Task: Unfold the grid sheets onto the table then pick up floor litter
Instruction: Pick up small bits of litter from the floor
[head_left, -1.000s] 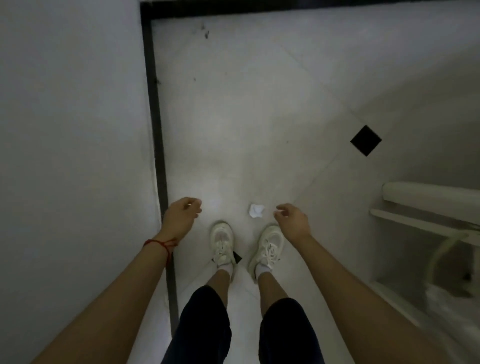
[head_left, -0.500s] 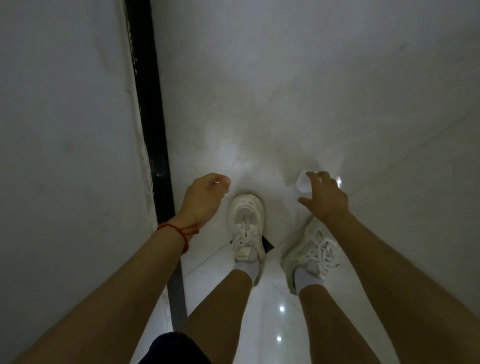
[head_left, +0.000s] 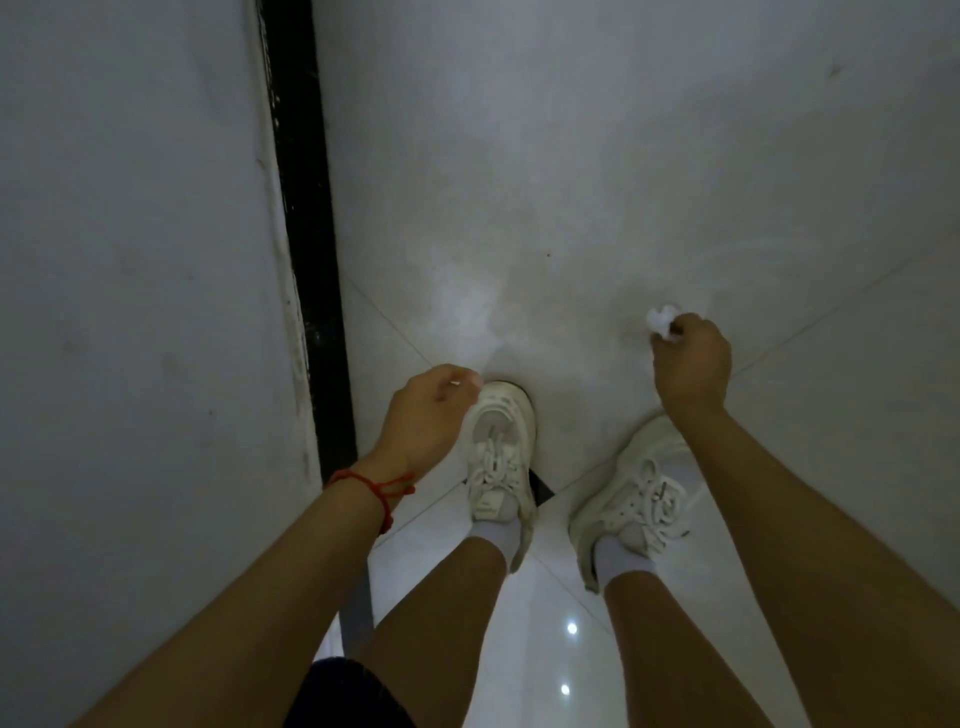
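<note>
My right hand reaches down at the right of the frame, fingers curled, pinching a white wad at the fingertips. My left hand hangs lower centre-left, fingers loosely curled, holding nothing I can make out. Both forearms run in from the bottom corners.

floor: pale glossy tiles | on it: two white sneakers
</note>
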